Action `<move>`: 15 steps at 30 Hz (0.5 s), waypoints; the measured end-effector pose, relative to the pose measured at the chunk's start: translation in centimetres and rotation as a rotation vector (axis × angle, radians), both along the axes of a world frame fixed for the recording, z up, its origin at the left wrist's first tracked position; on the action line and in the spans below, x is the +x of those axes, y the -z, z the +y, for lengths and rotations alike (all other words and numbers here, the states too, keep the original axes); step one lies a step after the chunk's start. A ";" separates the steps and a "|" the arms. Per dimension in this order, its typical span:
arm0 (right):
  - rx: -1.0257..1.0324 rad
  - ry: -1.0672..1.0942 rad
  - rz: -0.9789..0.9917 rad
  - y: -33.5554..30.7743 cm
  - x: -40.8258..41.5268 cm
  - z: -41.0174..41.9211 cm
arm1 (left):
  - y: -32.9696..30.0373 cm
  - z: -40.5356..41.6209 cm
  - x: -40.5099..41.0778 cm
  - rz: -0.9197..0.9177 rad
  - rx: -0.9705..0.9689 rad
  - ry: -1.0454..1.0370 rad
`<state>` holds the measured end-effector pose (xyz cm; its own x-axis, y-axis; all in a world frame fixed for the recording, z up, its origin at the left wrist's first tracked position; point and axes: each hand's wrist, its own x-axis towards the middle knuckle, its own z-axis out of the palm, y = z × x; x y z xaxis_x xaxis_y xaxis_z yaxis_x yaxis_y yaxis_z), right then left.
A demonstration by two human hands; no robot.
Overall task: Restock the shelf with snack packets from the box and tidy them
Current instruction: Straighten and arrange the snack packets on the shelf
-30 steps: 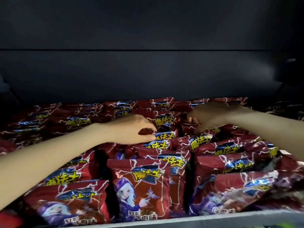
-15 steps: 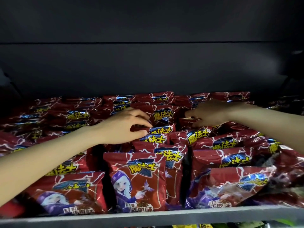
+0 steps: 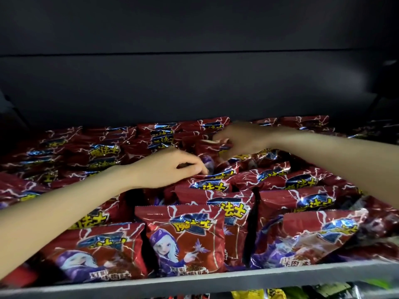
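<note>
Head view: we see our right hand (image 3: 241,140) has shifted further left along the back rows, its grip pinching the top edge of a red snack packet (image 3: 212,145). Our left hand (image 3: 170,169) has dropped slightly, fingers curled with their tips on the packets; whether they pinch one we cannot tell. Packets fill the shelf (image 3: 194,283) in rows.
</note>
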<state>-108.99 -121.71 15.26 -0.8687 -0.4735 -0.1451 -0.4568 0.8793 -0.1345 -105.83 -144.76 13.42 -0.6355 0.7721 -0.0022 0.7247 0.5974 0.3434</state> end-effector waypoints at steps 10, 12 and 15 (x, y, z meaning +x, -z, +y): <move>0.107 -0.068 0.217 1.1 -0.8 -2.5 | -0.1 -0.1 -3.0 0.048 -0.067 -0.341; 0.109 -0.081 0.213 0.9 -0.6 -2.3 | 0.0 -0.1 -3.1 0.038 -0.106 -0.316; 0.161 -0.105 0.254 1.5 -0.6 -3.1 | 0.3 -0.2 -3.1 0.027 -0.137 -0.234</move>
